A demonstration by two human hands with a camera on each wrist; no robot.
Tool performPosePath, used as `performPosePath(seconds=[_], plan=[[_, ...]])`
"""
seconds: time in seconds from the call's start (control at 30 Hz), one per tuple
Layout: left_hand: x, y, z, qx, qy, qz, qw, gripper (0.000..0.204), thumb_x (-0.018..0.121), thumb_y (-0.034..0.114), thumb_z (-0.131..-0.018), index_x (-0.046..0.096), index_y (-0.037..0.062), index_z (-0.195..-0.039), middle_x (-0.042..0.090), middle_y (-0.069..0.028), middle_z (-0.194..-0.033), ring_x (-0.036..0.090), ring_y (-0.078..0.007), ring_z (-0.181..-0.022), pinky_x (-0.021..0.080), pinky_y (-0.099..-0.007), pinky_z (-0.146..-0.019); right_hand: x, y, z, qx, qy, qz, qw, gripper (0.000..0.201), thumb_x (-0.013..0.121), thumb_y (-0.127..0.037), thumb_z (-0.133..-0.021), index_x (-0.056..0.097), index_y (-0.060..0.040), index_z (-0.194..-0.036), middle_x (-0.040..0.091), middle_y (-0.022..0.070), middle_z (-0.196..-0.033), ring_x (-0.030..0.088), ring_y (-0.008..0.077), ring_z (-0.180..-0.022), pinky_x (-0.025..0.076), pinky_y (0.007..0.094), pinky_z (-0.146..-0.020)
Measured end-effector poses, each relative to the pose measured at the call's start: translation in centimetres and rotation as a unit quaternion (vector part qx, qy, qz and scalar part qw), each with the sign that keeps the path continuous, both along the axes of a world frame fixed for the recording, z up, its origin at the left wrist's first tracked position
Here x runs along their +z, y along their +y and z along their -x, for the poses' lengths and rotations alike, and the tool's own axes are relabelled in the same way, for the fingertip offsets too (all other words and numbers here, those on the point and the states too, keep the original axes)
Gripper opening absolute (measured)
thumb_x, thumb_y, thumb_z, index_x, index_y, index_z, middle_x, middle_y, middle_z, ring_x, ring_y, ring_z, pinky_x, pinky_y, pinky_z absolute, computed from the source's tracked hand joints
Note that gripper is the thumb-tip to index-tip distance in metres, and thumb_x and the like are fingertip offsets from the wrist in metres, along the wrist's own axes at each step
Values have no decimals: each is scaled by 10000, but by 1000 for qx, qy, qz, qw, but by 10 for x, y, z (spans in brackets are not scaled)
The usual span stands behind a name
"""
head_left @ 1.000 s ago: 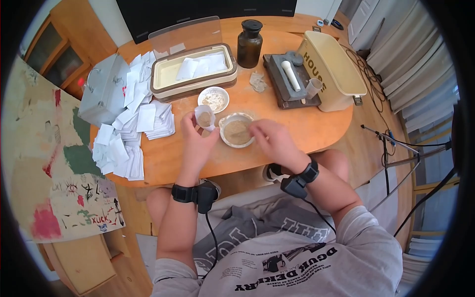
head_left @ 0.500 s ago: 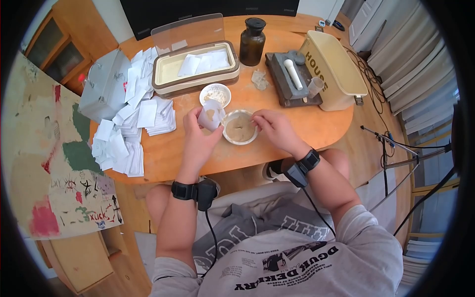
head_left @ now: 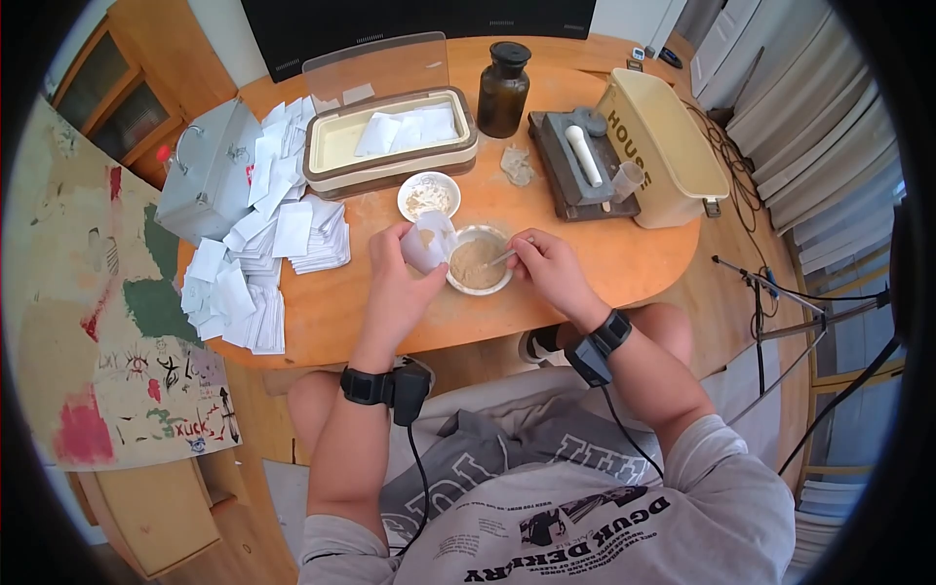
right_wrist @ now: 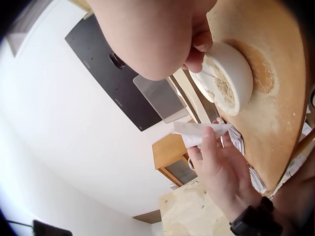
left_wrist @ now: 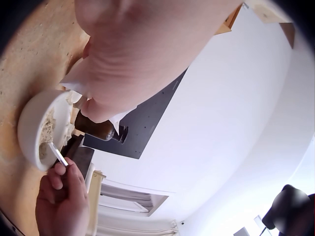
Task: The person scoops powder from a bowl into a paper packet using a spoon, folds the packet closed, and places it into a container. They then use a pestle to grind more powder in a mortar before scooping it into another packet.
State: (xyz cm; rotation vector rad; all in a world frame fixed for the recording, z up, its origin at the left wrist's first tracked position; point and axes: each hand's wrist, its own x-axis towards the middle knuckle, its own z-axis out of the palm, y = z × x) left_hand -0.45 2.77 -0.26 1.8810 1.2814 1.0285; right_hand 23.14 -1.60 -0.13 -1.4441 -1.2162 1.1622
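Observation:
My left hand (head_left: 402,288) holds an open white paper packet (head_left: 427,242) between thumb and fingers, beside the rim of a white bowl (head_left: 479,292). Some brownish powder shows inside the packet. Light brown powder (head_left: 471,261) also fills much of the bowl. In my right hand (head_left: 554,275), at the bowl's right side, a small spoon (left_wrist: 59,155) is pinched by its handle, its end down in the powder. The right wrist view shows the packet's folded edge facing the bowl, with the left thumb laid along it.
Behind the packet stands a second white bowl (head_left: 429,179) with pale powder. Many folded white packets (head_left: 314,234) are piled at the left, near a metal case (head_left: 210,175). A lidded box (head_left: 322,146), dark jar (head_left: 503,93), pestle (head_left: 583,156) and cream bin (head_left: 673,146) stand farther back.
The packet has tipped over, its mouth now facing the bowl's left rim. My right hand has drawn a little to the right, and the spoon's handle now shows clearly.

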Motion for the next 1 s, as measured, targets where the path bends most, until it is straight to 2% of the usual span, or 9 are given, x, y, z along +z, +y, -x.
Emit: performPosePath(seconds=[0.13,0.3,0.57,0.63,0.67,0.73,0.83,0.9,1.0], plan=[[7,-5,-3,-11,30,4,999,605,780,126,-798,440,15,-1287,465,-155,-1235,492,-285,-1172,429,-376,-1014,0,0,0,-50,118,44,991,194,512,-173,-1040,642,-34,-1001,630,-2,-780,527,59,-639,430,205,-582],[6,-5,-5,-24,48,-17,998,604,778,107,-769,451,10,-1267,458,-181,-1219,462,-350,-1189,405,-403,-1038,9,6,-16,-81,137,31,987,193,509,-164,-1033,635,-28,-979,638,12,-786,533,61,-629,426,210,-558],[9,-8,-10,-36,60,-14,997,588,779,96,-757,466,10,-1247,459,-182,-1214,466,-362,-1181,401,-410,-1043,47,12,-9,-98,161,-20,982,191,513,-135,-1026,642,-3,-976,649,37,-779,547,79,-600,451,245,-546],[10,-10,-14,-39,63,-12,997,587,780,93,-753,468,9,-1244,460,-183,-1208,468,-364,-1177,401,-410,-1042,49,3,9,-15,-49,-139,989,159,540,-101,-1007,654,8,-989,666,80,-796,618,141,-640,494,290,-585],[10,-10,-15,-44,57,-7,997,588,778,90,-756,466,9,-1247,463,-181,-1201,471,-356,-1174,409,-411,-1036,51,-1,10,-16,-47,-139,989,159,540,-101,-1007,654,8,-989,666,80,-796,618,141,-640,494,290,-585],[6,-8,-11,-45,55,-1,997,588,776,88,-759,463,9,-1250,465,-179,-1193,475,-348,-1171,417,-411,-1030,55,-9,13,-13,-196,-284,938,125,567,-69,-984,662,11,-999,675,122,-820,675,217,-714,522,328,-637],[-15,0,-11,-27,25,4,999,601,760,41,-786,417,18,-1278,483,-157,-1214,505,-279,-1187,442,-385,-1024,59,-14,4,-42,-213,-264,940,104,583,-44,-963,659,18,-998,677,146,-838,685,268,-765,526,346,-667],[-31,9,-11,-25,-224,79,971,616,783,51,-785,411,-1,-1273,458,-159,-1243,507,-289,-1207,439,-393,-1061,54,-11,-3,-53,-225,-255,939,105,581,-42,-963,658,19,-999,677,145,-841,685,267,-773,528,352,-676],[1,0,-11,-32,-316,150,936,608,786,65,-817,394,2,-1277,463,-141,-1273,520,-230,-1207,448,-373,-1071,45,-7,-7,3,-260,-246,934,107,580,-46,-966,658,20,-999,674,151,-839,685,262,-765,528,347,-669]])
